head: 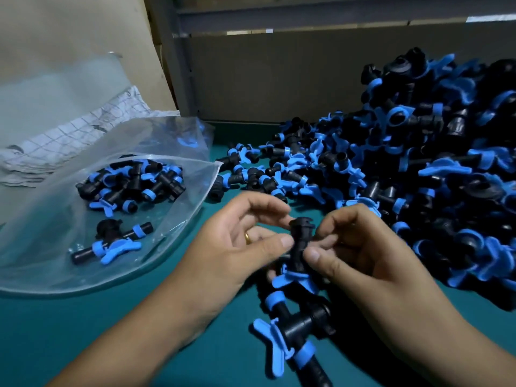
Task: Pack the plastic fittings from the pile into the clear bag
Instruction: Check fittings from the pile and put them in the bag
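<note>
Fingers of the left hand (pixel 245 241) and right hand (pixel 349 247) pinch one black-and-blue fitting (pixel 300 247) above the desk (pixel 83 331). Judged risk: a loose pinch drops it short of the clear bag (pixel 83 263). One bag, two hands; the pile (pixel 418 177) holds too many to count.
</note>
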A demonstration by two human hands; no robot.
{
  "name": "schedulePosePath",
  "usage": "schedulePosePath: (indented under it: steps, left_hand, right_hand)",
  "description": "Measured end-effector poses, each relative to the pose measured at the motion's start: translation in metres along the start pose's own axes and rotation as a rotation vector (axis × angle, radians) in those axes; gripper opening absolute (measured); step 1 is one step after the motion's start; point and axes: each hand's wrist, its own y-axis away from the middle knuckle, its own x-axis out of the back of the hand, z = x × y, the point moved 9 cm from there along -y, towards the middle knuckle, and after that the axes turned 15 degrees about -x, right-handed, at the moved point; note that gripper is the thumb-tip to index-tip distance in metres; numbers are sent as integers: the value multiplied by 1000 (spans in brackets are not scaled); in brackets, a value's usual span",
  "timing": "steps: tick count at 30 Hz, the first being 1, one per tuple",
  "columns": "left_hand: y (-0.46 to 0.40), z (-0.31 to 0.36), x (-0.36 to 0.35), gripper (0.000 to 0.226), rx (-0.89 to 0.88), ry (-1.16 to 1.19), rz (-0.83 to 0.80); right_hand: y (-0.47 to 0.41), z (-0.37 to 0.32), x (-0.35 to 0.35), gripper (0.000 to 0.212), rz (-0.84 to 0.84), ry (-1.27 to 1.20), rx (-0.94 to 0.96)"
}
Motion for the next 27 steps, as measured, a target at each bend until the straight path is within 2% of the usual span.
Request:
schedulePosePath:
  steps: [2, 4, 7, 11, 16, 17, 19, 21, 24, 27]
  left_hand:
    - [2, -10, -2, 37, 73, -6, 39]
    - [1, -15, 2, 36, 114, -12, 78]
    - [-1, -14, 8, 19, 128, 31, 95]
    - [0, -9, 15, 13, 108, 70, 140]
    - [-1, -6, 13, 11, 50, 25, 111]
    - [-1, -4, 13, 15, 26, -9, 96]
    - [-3, 3, 13, 23, -38, -74, 71]
    - [-4, 8, 11, 28, -101, -130, 47]
    - [-4, 10, 14, 24, -109, -148, 52]
    - [-3, 7, 19, 4, -11, -128, 55]
  right_hand:
    - [-4, 1, 8, 27, 52, -95, -19]
    - [-5, 1, 14, 23, 95, -88, -9]
    - [-4, 1, 22, 21, 173, -74, -30]
    - [-7, 11, 26, 23, 204, -123, -125]
    - [-10, 16, 28, 12, 230, -157, -156]
    - [-9, 13, 27, 14, 223, -168, -138]
    - [-8, 8, 25, 35, 227, -138, -100]
    - [-6, 5, 25, 45, 234, -74, -71]
    - [-5, 4, 24, 34, 191, -88, -44]
    - [-6, 6, 17, 18, 126, -191, -89]
